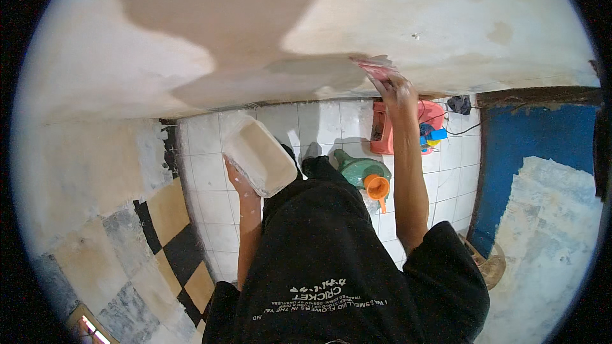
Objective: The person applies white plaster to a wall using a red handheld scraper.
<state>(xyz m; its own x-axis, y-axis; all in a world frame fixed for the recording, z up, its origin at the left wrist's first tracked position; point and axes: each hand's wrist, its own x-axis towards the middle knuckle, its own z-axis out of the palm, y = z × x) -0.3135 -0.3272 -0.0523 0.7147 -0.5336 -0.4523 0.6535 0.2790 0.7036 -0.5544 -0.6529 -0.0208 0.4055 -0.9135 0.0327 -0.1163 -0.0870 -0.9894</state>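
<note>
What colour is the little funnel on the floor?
Orange. The funnel shows in the head view, beside a green jug.

From here I can't see the blade of the red-handled flat scraper [376,69]; it blurs into the pale plaster wall [446,19]. My right hand [396,91] covers most of its handle. My left hand [239,181] sits half hidden under the white rectangular plastic tray [258,155]. The small blue and yellow objects [432,136] by the pink plastic stool [382,130] are too small to identify.

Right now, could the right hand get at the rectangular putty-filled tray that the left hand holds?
Probably yes: the right hand presses a red-handled scraper to the wall, and the tray in the left hand sits unobstructed below.
</note>
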